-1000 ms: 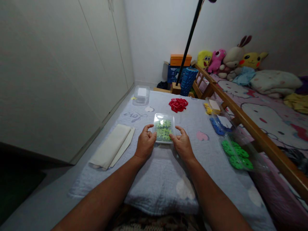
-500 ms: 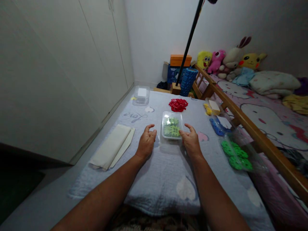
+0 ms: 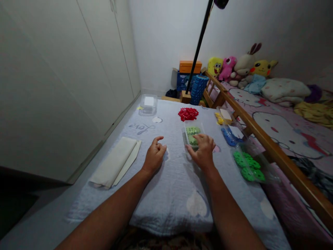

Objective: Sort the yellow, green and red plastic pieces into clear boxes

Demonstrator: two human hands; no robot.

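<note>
Where a pale blue blanket [image 3: 166, 184] covers the floor [image 3: 31, 225] between white wardrobe doors [image 3: 78, 69] and a wooden bed rail [image 3: 262, 137], the right hand [image 3: 203, 155] lies spread-fingered over a clear box of green pieces [image 3: 192, 130], the left hand [image 3: 154, 158] half-curled and empty nearby, red pieces [image 3: 188, 113] heaped beyond.
</note>
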